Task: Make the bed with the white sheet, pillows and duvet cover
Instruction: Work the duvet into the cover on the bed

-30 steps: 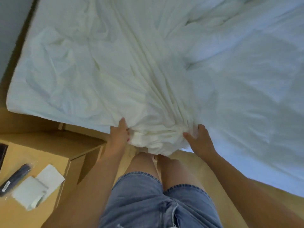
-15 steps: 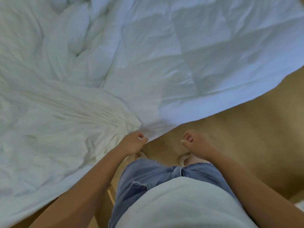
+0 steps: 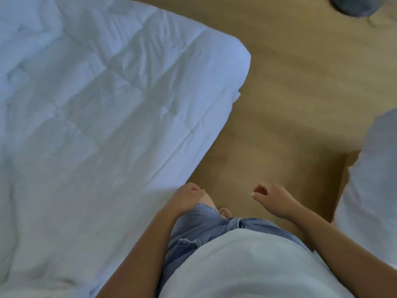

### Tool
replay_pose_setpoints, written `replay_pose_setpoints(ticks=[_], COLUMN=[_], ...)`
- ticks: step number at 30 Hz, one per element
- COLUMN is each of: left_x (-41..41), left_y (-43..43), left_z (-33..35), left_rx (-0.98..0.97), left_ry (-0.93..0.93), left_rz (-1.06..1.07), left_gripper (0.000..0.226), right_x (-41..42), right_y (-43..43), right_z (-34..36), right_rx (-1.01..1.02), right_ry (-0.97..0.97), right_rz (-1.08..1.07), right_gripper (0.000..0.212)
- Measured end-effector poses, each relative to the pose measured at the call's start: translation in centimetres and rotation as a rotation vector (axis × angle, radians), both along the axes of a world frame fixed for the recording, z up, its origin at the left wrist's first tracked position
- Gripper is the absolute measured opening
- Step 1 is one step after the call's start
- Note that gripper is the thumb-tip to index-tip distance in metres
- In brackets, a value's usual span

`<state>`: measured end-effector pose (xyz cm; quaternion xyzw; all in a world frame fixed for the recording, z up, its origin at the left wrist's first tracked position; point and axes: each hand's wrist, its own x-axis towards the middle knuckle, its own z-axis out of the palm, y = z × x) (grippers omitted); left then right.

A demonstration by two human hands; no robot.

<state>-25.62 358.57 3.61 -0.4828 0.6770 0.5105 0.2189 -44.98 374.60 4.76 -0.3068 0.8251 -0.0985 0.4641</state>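
Below me, the white duvet (image 3: pixel 90 117) covers the left side of the view, spread over the bed with its rounded corner pointing up and right toward the floor. Its fabric is soft and puffy, quilted into large diamond panels by stitched seams, and it lies rumpled, with deeper folds and creases toward the far left. The near edge runs diagonally down to my left hip.

My left hand (image 3: pixel 188 196) hangs just beside that edge, fingers loosely curled into the palm and holding nothing; whether the knuckles brush the cloth I cannot tell. My right hand (image 3: pixel 271 197) is apart from it, over bare floor, also loosely curled and empty, thumb tip against the forefinger.

I am wearing faded blue denim shorts (image 3: pixel 206 231) with a frayed hem and a torn patch near the left pocket, and a plain pale shirt (image 3: pixel 247 267) fills the bottom of the view.

The floor (image 3: pixel 290 100) is smooth and tan, like wood laminate. At the right edge sits a second mass of white bedding (image 3: pixel 371 186), blurred and rounded, perhaps a pillow. A dark grey round shape (image 3: pixel 352 5) is cut off at the top right. No writing or label can be read anywhere.
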Motion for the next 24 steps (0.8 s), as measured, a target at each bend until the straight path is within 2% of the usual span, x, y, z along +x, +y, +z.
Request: replay_pose_setpoints(ticks=[2,7,15,18,22,24], left_x=[-3.1,-13.3,-33.3,-40.2,-47.2,-50.2], left_y=[-2.2,-7.6,-20.8,-26.4,-32.5,-34.9], left_z=[-0.4,-2.2,-3.3,-2.4,-2.3,-2.8], left_rx=[-0.033,0.024,0.076,0.016,-0.016,-0.004], left_ry=[-0.020,-0.022,-0.050,-0.019,-0.037,-0.077], left_rz=[-0.029,-0.088,-0.305,-0.359,-0.316,-0.267], left_gripper=[0.024,0.022,0.017,0.011,0.014,0.016], right_x=[-2.6,-10.2,-26.8,-33.4,-40.6,-45.1], right_y=[-0.2,-3.1,-14.5,-19.2,-25.3,-28.6], right_z=[-0.5,-1.9,-2.1,-2.1,-3.2,-3.8], right_rx=[0.019,0.071,0.191,0.197,0.185,0.191], right_ry=[-0.014,-0.041,-0.064,-0.057,-0.075,-0.085], right_rz=[-0.074,-0.189,-0.202,-0.197,-0.226,-0.165], right_gripper=[0.017,0.019,0.015,0.012,0.013,0.009])
